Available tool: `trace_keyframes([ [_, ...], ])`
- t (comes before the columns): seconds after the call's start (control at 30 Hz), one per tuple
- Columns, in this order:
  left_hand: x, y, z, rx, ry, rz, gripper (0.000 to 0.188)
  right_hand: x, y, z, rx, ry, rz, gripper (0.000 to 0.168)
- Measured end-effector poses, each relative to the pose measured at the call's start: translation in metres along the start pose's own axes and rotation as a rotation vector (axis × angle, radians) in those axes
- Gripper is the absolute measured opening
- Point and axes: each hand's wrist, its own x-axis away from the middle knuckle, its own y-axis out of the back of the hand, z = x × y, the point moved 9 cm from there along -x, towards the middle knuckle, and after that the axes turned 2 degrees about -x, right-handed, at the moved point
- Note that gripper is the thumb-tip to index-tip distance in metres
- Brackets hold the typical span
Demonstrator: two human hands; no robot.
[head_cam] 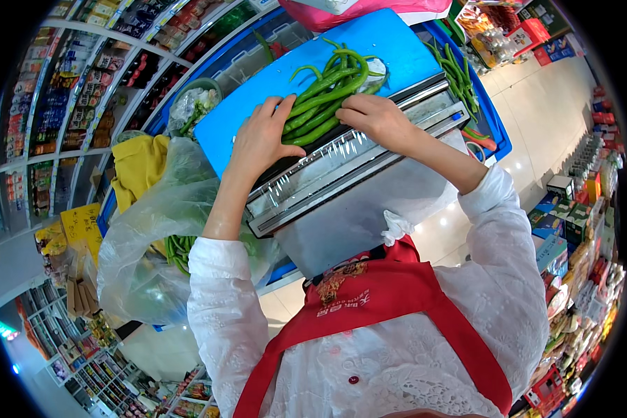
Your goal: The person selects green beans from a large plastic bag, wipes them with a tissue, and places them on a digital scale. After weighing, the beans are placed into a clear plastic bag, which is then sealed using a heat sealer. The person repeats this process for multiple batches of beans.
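A bundle of long green chili peppers lies on a black tray at the near edge of a blue cutting board. My left hand rests against the bundle's left end, thumb and fingers apart. At the bundle's right side, my right hand has its fingers curled against the peppers; whether it grips one is hidden. Just below both hands sits a cling film wrapping machine with a metal frame. Some white material lies behind the peppers.
An open clear plastic bag with more green peppers is at the left, beside a yellow cloth. A blue crate at the right holds loose green peppers. Shelves of drinks stand at the left, stacked goods at the right.
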Motion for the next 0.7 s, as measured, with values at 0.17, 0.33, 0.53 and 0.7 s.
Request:
trace_keyframes([
  [0.17,-0.004,0.001,0.005,-0.037,0.022,0.009,0.099,-0.008,-0.005,-0.005,-0.019,-0.012,-0.004,0.021],
  [0.33,0.004,0.011,-0.002,-0.092,-0.065,-0.127,0.105,-0.001,-0.003,0.004,0.039,0.034,-0.003,0.021],
  [0.53,0.011,0.02,-0.002,-0.079,-0.043,-0.082,0.101,-0.013,0.011,0.014,0.014,0.059,-0.09,0.024],
  [0.7,0.023,0.039,0.014,-0.076,0.105,-0.036,0.074,-0.047,0.019,0.008,0.129,0.005,-0.066,0.028],
])
